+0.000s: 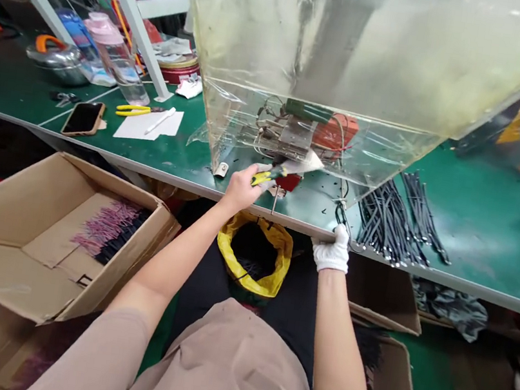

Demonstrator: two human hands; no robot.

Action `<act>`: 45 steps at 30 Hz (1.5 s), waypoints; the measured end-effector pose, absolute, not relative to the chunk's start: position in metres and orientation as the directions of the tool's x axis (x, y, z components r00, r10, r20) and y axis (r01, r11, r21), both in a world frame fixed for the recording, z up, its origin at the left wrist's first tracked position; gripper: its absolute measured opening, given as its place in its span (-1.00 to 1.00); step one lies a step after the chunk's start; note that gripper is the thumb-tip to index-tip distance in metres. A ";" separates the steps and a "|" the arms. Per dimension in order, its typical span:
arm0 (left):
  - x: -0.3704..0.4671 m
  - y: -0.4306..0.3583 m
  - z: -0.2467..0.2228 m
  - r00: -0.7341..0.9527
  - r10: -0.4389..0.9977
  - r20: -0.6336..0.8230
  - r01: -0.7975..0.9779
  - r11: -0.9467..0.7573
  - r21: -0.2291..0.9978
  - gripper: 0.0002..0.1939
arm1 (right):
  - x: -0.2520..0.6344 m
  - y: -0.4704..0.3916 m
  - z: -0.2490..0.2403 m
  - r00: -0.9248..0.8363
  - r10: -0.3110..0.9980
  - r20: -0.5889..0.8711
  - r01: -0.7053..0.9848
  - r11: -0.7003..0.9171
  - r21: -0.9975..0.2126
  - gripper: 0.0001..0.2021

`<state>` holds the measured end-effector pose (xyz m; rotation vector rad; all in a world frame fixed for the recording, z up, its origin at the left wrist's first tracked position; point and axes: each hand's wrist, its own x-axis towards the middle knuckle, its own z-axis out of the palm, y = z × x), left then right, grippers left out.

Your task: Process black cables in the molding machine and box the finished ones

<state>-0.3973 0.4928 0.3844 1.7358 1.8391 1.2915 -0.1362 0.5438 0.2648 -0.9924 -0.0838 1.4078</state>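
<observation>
My left hand (243,187) is closed around the yellow-and-black handle of a scraper (270,176). The scraper's wide pale blade (310,162) points right, at the lower part of a small machine (297,134) behind a clear plastic sheet. Under that blade lies a red piece (291,182) on the bench. My right hand (334,250), in a white glove, grips the front edge of the green bench (306,210); some of its fingers are hidden. Just beyond its fingertips is a loop of black cable (342,215). Between my knees hangs an open yellow bag (281,276) with dark bits inside.
Black cables (385,223) lie in bundles at the right. Leftward on the bench are a phone (83,119), yellow pliers (133,111), white paper (170,124) and a bottle (123,67). A cardboard box (10,197) holds pink-and-black wires. The plastic sheet (383,57) hangs low ahead.
</observation>
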 end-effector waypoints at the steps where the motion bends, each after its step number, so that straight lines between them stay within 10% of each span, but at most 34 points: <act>1: -0.389 0.495 0.392 -0.139 0.925 0.355 0.642 -0.188 0.743 -0.64 | -0.136 0.544 0.265 0.226 0.845 -0.485 -0.772 -0.148 -0.618 -0.63; 9: -0.407 0.440 0.426 -0.211 0.929 0.305 0.823 0.001 0.568 -0.69 | -0.136 0.543 0.258 0.256 0.842 -0.476 -0.768 -0.122 -0.629 -0.57; 14: -0.451 0.410 0.454 -0.399 0.888 0.229 0.915 0.371 0.158 -0.70 | -0.137 0.544 0.255 0.271 0.851 -0.450 -0.750 -0.107 -0.653 -0.53; 25: -0.463 0.447 0.466 -0.272 0.926 0.262 0.943 0.203 0.264 -0.59 | -0.136 0.543 0.259 0.263 0.841 -0.473 -0.759 -0.122 -0.639 -0.55; 36: -0.445 0.500 0.508 -0.136 0.990 0.027 0.986 0.138 -0.098 -0.65 | -0.134 0.543 0.255 0.256 0.858 -0.446 -0.750 -0.115 -0.652 -0.49; 45: -0.430 0.511 0.516 -0.044 0.999 0.000 0.987 0.043 -0.156 -0.67 | -0.140 0.542 0.261 0.289 0.838 -0.463 -0.756 -0.096 -0.647 -0.55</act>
